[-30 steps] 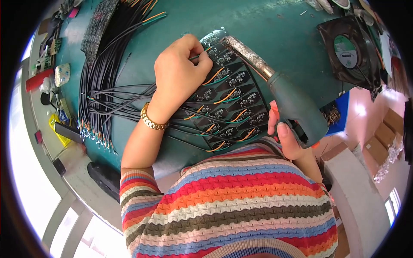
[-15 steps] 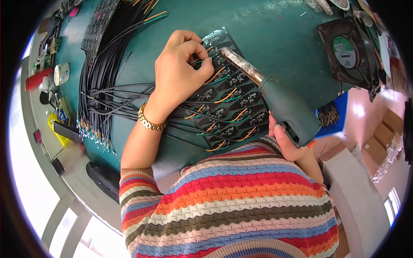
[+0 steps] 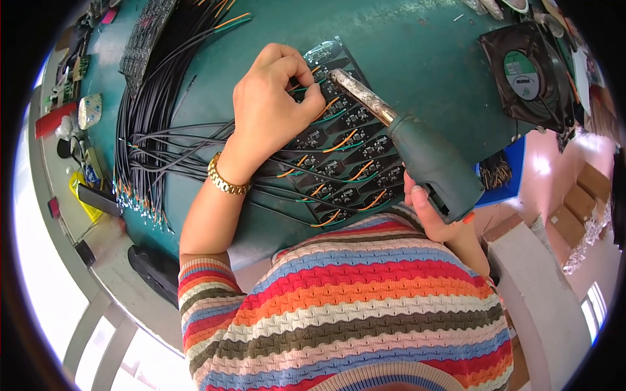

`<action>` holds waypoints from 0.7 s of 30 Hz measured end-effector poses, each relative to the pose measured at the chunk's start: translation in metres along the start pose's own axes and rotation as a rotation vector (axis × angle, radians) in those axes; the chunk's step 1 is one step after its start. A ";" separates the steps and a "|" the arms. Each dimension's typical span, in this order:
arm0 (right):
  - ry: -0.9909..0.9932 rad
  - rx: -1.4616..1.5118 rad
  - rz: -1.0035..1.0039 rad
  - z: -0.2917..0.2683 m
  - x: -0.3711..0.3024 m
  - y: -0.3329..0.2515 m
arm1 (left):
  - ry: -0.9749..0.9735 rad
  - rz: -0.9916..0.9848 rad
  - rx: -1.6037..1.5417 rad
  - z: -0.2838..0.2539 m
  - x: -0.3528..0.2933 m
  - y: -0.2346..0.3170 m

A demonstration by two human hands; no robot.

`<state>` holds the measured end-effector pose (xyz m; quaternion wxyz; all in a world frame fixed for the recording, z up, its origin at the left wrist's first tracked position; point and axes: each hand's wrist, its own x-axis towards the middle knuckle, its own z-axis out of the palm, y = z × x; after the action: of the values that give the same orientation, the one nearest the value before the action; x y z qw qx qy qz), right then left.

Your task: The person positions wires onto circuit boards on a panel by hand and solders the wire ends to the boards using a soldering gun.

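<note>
My left hand (image 3: 270, 107), with a gold watch (image 3: 225, 176) on the wrist, is closed in a pinch over the upper part of a black circuit board panel (image 3: 303, 140). Its fingertips close on a thin wire, mostly hidden by them. My right hand (image 3: 430, 212) is wrapped round a gun-shaped tool (image 3: 433, 159) with a dark green body and a long silvery barrel. The barrel's tip touches or hovers just over the panel beside my left fingertips; I cannot tell which. Orange and green wires (image 3: 342, 140) lie across the panel, joined to black cables (image 3: 195, 140) running leftward.
A thick bundle of black cables (image 3: 147, 124) lies at left, with another board panel (image 3: 145, 45) on its top end. A black fan (image 3: 525, 78) stands at the far right. Below it is a blue tray (image 3: 515, 173) holding small parts. The green table (image 3: 430, 78) stretches beyond the panel.
The whole view has shifted slightly. My left hand keeps its pinch beside the barrel's tip, and my right hand still grips the tool in nearly the same place over the panel.
</note>
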<state>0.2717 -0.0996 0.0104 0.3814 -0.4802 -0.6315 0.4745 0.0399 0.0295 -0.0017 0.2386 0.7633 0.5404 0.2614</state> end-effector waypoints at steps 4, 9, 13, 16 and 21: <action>-0.009 0.009 0.008 0.001 0.000 -0.001 | 0.014 0.014 0.012 0.001 0.000 -0.001; 0.024 0.037 0.097 0.001 -0.008 0.002 | 0.028 0.023 0.016 0.002 -0.001 -0.001; 0.045 0.006 0.084 0.004 -0.018 0.013 | 0.041 0.026 -0.002 0.001 -0.002 -0.002; 0.032 -0.025 0.050 0.002 -0.022 0.019 | 0.030 0.043 0.011 0.001 -0.001 -0.001; 0.098 0.107 0.100 0.007 -0.015 0.012 | 0.016 0.049 -0.011 -0.001 -0.002 -0.002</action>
<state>0.2722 -0.1145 -0.0029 0.4129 -0.5126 -0.5611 0.5019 0.0376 0.0285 -0.0024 0.2322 0.7727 0.5221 0.2764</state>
